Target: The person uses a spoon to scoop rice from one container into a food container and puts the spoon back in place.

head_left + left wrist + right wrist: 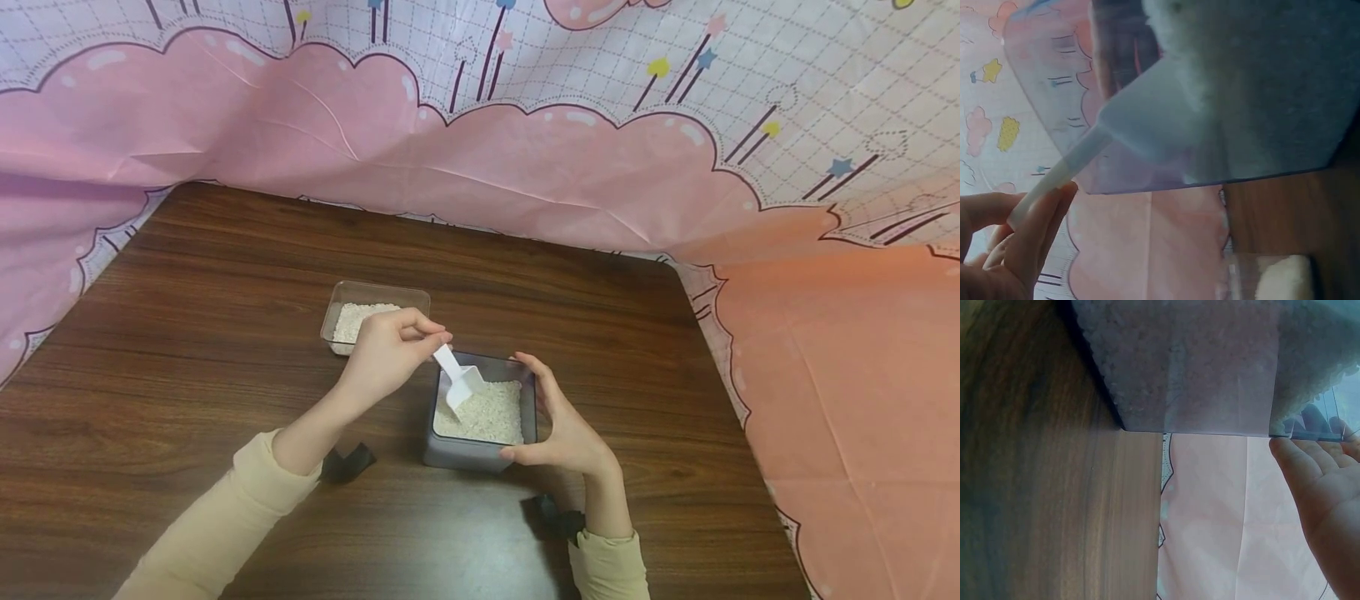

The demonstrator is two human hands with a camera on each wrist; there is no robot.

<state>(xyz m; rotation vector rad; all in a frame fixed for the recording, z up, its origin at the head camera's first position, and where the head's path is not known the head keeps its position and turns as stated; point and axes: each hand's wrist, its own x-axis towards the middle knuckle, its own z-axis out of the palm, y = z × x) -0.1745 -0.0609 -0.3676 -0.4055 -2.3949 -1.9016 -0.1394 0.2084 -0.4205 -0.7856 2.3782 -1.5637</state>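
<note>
A white scoop [465, 382] is pinched at its handle between the thumb and fingers of my left hand [386, 352]. The scoop's blade dips into white rice-like grains [491, 419] inside a dark see-through square container [468, 455]. In the left wrist view the blade of the scoop [1147, 115] is partly sunk in the grains, seen through the container wall. My right hand [572, 433] grips the container's right side, thumb at the front corner and fingers at the back corner. In the right wrist view the right hand [1329, 494] touches the rim.
A shallow clear box [382, 292] with similar grains stands behind my left hand, partly hidden by it. Black straps lie near each wrist, one left strap [352, 463] and one right strap [558, 518]. A patterned curtain [487, 158] hangs around the brown wooden table [247, 275].
</note>
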